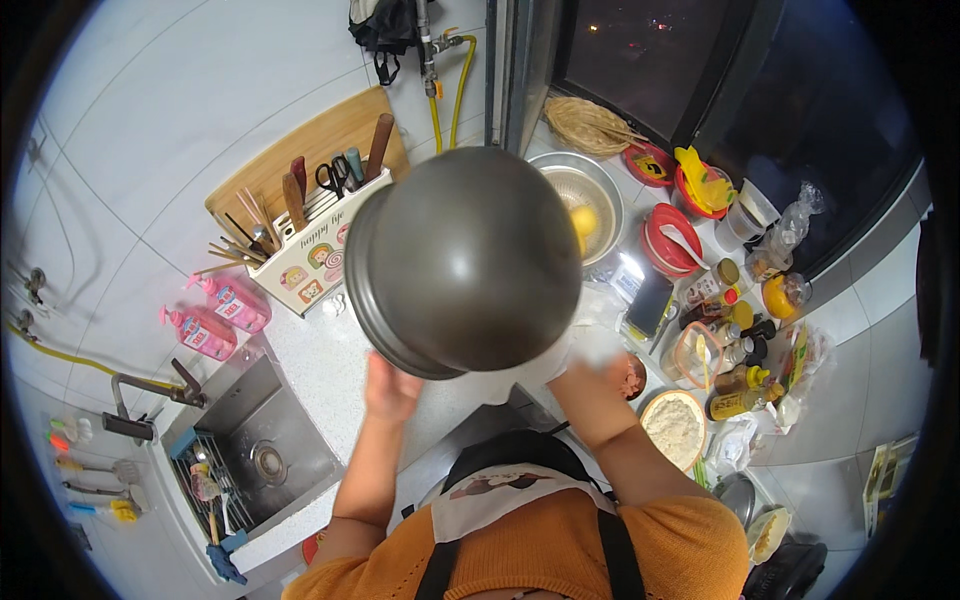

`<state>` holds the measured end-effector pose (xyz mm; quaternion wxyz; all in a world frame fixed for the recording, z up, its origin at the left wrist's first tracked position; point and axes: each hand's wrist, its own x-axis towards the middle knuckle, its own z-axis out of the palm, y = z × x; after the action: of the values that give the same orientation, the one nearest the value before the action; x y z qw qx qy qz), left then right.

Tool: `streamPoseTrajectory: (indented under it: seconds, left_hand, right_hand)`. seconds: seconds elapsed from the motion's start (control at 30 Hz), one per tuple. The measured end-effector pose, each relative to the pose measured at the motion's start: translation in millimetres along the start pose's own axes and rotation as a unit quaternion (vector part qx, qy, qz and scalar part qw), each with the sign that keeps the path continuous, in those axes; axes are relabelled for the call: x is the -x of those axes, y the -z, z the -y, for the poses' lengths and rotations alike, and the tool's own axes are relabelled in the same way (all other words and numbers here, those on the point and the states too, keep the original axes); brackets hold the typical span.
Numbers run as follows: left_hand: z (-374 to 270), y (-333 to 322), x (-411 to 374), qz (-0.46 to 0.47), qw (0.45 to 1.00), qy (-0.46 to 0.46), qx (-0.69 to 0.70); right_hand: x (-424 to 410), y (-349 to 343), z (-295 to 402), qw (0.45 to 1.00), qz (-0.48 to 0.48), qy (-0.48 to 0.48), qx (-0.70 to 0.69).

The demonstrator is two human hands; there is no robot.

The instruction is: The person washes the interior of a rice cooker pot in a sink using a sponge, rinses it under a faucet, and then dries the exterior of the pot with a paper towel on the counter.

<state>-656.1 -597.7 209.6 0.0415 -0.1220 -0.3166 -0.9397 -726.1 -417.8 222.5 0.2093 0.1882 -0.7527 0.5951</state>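
A large dark metal pot [472,262] with a rounded bottom is held up before me, its base facing my eyes and its stepped rim to the left. My left hand [394,386] grips the pot's lower rim, with the fingertips hidden behind it. Beside the pot's lower right side, my right hand [600,371] is bunched around a blurred white cloth or paper [596,343]. Most of its fingers are covered, and I cannot tell whether it touches the pot. The inside of the pot is out of sight.
A steel sink [292,420] lies left, with pink pump bottles [238,304] behind it. A knife holder [311,262] stands before a wooden board [247,184]. At right are a metal basin [616,187], a phone [649,307], several seasoning bottles [739,349] and a bowl of flour [675,427].
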Motion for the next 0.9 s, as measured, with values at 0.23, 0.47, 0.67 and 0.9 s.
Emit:
streamPoseTrajectory:
  seconds: [0.23,0.47,0.67,0.9]
  left_hand:
    - [-75.5,36.2,-68.1,0.016,0.963,0.268,-0.028]
    - [-50.0,14.0,-80.8,-0.007,0.89,0.331,-0.314]
    - [-29.4,29.0,-61.9,-0.136,0.937,0.264,-0.183]
    - [-14.5,50.7,-62.8,-0.267,0.959,0.088,-0.035]
  right_hand:
    - [-40.1,29.4,44.6,0.958,0.247,0.087,0.113]
    - [-75.7,23.1,30.4,0.941,0.325,0.076,0.058]
    - [-52.5,36.7,-20.3,0.932,0.302,-0.156,-0.121]
    - [-1.5,28.3,-79.4,0.806,0.037,-0.41,-0.425]
